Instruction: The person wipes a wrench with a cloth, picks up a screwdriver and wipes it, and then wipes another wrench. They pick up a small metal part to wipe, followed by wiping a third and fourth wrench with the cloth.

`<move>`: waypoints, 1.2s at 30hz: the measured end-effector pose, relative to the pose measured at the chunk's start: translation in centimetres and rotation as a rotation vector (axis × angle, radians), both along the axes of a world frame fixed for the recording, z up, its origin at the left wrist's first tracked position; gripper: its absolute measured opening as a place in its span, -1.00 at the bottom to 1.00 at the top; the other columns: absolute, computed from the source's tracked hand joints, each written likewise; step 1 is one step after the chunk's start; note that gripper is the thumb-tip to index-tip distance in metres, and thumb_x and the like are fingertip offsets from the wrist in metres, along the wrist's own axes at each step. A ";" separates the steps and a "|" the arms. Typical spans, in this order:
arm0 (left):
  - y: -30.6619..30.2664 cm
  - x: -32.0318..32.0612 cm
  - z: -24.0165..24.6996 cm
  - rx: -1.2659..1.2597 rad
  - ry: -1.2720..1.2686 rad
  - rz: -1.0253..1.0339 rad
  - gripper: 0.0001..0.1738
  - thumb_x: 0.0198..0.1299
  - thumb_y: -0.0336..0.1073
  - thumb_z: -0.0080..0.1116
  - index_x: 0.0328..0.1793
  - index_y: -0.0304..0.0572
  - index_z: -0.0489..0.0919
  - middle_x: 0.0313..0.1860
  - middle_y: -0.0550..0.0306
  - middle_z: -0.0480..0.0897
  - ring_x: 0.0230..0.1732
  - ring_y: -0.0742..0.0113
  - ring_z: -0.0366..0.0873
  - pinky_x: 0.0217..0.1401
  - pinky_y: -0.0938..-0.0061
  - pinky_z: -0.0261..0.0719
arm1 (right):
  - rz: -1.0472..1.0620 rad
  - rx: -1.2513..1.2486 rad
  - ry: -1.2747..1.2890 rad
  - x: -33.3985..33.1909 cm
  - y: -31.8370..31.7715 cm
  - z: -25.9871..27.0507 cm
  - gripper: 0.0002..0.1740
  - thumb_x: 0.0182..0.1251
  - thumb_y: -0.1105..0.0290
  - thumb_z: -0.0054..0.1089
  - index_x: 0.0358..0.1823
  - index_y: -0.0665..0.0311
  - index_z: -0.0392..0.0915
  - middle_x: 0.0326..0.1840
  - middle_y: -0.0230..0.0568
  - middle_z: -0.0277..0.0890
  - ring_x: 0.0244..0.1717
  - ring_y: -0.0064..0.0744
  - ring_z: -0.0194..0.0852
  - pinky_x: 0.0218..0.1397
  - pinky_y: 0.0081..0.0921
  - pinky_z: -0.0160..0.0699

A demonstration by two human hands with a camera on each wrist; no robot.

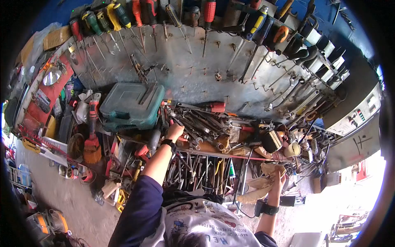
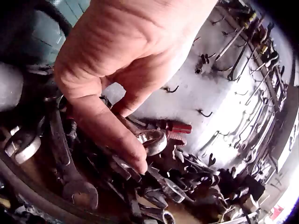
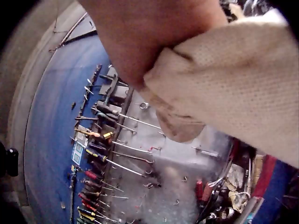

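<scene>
My left hand [image 1: 175, 131] reaches down into a heap of spanners [image 1: 201, 127] on the bench. In the left wrist view, the thumb and a finger of the left hand [image 2: 117, 79] pinch a ring-ended spanner [image 2: 156, 143], its ring showing past the fingers. An open-ended spanner [image 2: 80, 192] lies below the hand among others. My right hand [image 1: 276, 187] grips a stained beige cloth [image 1: 257, 187] out to the right, in front of the bench. In the right wrist view the cloth [image 3: 233, 79] hides most of the fingers.
A green tool case [image 1: 131, 103] lies on the bench left of the heap. Screwdrivers [image 1: 210, 12] hang along the top of the metal pegboard [image 1: 185, 61], with more spanners [image 1: 306, 99] at its right. A brush [image 1: 92, 148] and a white cup [image 1: 292, 149] are near the bench's front edge.
</scene>
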State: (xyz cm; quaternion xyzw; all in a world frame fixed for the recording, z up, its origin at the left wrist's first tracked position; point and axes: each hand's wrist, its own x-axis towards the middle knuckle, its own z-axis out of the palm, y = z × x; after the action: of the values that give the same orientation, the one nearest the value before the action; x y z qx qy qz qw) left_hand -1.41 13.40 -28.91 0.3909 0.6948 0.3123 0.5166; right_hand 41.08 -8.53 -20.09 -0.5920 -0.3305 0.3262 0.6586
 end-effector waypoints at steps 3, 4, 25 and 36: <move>-0.3 -0.2 1.5 0.041 -0.075 0.029 -0.68 0.17 -0.26 0.02 -0.09 -0.40 0.51 -0.35 -0.13 0.63 -0.32 -0.04 0.65 -0.58 0.26 0.69 | 0.024 -0.018 -0.015 -0.7 0.3 0.1 -0.76 0.28 0.33 0.17 -0.13 0.32 0.53 -0.23 -0.39 0.53 -0.23 -0.60 0.42 -0.08 -0.62 0.36; 0.4 -0.6 0.6 0.080 -0.150 0.028 -0.67 0.17 -0.33 0.01 -0.03 -0.48 0.43 -0.43 -0.06 0.59 -0.46 -0.01 0.64 -0.62 0.27 0.70 | 0.026 -0.024 -0.021 -0.8 0.4 -0.1 -0.77 0.28 0.33 0.17 -0.12 0.32 0.53 -0.22 -0.39 0.53 -0.23 -0.60 0.42 -0.08 -0.62 0.36; 3.2 -6.8 3.5 -0.096 -1.462 0.336 -0.75 0.36 -0.21 -0.24 -0.32 -0.19 0.30 -0.61 0.19 0.38 -0.75 0.52 0.22 -0.79 0.68 0.11 | 0.052 -0.041 -0.023 -1.8 -1.0 -0.2 -0.76 0.25 0.39 0.19 -0.09 0.33 0.52 -0.19 -0.41 0.53 -0.16 -0.60 0.43 -0.04 -0.64 0.34; 0.9 -5.9 13.3 -0.146 -1.095 0.204 -0.84 0.28 -0.42 -0.14 -0.39 -0.27 0.33 -0.58 0.16 0.37 -0.76 0.61 0.19 -0.80 0.77 0.13 | 0.084 -0.071 -0.012 -2.8 0.6 -1.9 -0.75 0.27 0.38 0.17 -0.07 0.34 0.54 -0.21 -0.38 0.55 -0.21 -0.62 0.43 -0.14 -0.64 0.41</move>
State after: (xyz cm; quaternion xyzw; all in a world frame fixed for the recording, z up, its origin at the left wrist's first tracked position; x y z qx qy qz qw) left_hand -7.30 14.25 -15.59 0.0658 0.3795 0.4691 0.7948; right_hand 38.26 -7.97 -21.96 -0.6028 -0.3471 0.3615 0.6209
